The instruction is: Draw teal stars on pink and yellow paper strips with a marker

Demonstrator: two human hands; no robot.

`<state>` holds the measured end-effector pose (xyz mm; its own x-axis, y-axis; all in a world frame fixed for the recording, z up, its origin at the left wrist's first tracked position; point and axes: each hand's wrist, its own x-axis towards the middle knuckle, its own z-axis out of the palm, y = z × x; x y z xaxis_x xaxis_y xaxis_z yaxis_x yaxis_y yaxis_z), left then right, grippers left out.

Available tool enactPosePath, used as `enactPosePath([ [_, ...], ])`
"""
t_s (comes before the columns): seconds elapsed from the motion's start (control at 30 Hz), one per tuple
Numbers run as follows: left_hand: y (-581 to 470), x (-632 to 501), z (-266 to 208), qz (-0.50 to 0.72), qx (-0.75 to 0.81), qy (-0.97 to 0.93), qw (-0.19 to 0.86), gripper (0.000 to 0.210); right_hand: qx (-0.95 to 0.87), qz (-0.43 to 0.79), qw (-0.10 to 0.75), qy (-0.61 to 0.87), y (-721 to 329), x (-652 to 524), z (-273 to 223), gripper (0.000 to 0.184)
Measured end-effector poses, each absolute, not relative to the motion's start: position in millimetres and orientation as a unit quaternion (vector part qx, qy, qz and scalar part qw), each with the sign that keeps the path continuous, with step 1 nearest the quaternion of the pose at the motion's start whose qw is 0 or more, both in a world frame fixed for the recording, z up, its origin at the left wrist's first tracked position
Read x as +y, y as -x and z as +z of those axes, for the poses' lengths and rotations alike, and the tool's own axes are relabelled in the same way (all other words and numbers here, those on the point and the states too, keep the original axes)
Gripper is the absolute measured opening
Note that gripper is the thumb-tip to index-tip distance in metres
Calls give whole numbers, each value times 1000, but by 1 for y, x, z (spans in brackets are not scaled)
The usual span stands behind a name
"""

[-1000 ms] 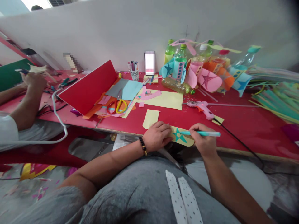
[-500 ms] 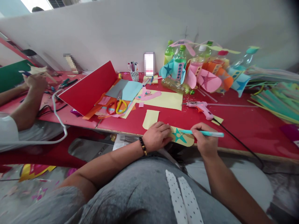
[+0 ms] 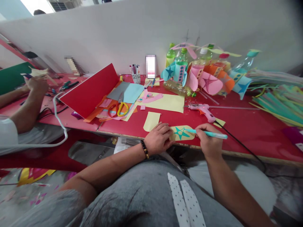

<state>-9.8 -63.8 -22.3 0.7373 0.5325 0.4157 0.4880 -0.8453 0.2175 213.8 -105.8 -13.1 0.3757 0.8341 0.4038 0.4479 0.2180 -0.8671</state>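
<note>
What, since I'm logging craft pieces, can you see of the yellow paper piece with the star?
The yellow paper piece is pale, flat and thin-looking, perhaps card, with rounded corners at its right end. It bears a teal star of crossing lines, partly coloured in. It lies near the front edge of the red tabletop. The left hand rests on its left end, hiding that part. The right hand holds a teal marker, tip at the star's upper right; whether it touches is unclear.

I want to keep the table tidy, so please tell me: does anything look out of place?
One clear bottle lies on its side, which looks odd because the decorated bottles behind it stand upright. Paper scraps also litter the floor.
</note>
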Motion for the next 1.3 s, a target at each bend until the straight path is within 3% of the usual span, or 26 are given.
enactPosePath([
  [0.6, 12, -63, -24, 242, 235, -939, 61, 46, -571, 156, 506, 627, -211, -101, -11, 15],
  [1.3, 12, -62, -25, 250, 233, -938, 57, 46, -597, 157, 490, 615, -211, -103, -9, 15],
])
